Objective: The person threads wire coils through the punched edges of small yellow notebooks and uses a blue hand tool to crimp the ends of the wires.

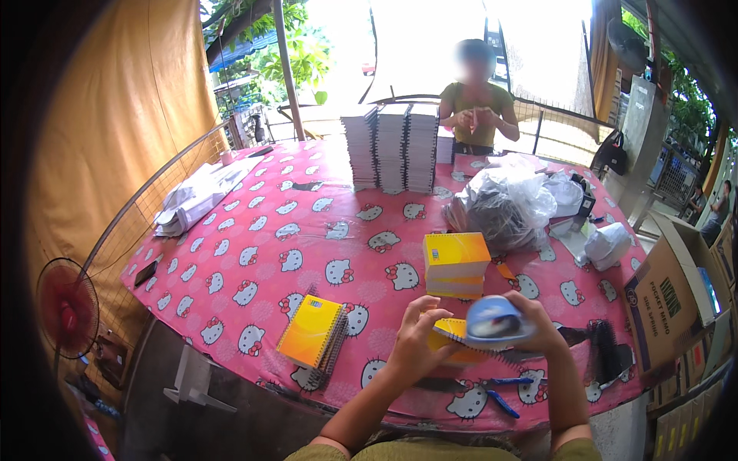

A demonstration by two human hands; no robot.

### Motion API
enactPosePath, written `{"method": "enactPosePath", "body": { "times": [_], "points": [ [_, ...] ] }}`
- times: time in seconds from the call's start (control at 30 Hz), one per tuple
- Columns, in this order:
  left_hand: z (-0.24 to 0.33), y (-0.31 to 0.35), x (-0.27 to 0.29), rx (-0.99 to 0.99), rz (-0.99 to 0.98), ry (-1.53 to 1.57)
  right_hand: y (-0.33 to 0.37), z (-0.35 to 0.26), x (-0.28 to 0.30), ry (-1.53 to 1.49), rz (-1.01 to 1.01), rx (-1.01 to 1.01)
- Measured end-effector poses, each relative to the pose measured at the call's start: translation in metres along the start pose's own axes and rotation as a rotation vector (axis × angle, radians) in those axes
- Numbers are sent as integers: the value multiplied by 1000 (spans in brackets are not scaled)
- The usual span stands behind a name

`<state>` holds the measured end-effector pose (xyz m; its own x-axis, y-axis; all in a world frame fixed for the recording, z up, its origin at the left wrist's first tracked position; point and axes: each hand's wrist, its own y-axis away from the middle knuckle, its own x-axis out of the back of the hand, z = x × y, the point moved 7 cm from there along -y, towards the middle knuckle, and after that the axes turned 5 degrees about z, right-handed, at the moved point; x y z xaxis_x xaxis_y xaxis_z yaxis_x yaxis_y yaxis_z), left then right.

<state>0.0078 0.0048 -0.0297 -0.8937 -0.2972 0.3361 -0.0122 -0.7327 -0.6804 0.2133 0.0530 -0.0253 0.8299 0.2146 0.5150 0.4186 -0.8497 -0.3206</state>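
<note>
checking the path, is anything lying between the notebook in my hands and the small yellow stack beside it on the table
Nothing visible does: only bare pink tablecloth lies between the held notebook and the finished yellow pile to its left.

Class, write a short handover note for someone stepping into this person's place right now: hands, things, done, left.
Left hand: grips a yellow spiral notebook at the table's near edge.
Right hand: holds a blue cover over that notebook.
Bound notebooks lie stacked to the left; a yellow unbound stack sits just beyond the hands; loose black coils lie to the right, pens in front.
Done: the small bound pile.
Left: the notebook in hand, seemingly the yellow stack. Tall stacks stand at the far edge.
</note>
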Motion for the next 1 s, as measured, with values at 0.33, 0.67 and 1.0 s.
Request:
{"method": "enactPosePath", "body": {
  "times": [0.33, 0.67, 1.0],
  "points": [
    [-56, 26, -8, 396, 181, 798, -27, -3, -9, -253, 16, 97],
    [-79, 34, 4, 449, 148, 735, -42, -19, -25, -91, -13, 56],
    [-82, 24, -18, 516, 39, 1041, 96, 120, 61, 920, 370, -516]
  ]
}}
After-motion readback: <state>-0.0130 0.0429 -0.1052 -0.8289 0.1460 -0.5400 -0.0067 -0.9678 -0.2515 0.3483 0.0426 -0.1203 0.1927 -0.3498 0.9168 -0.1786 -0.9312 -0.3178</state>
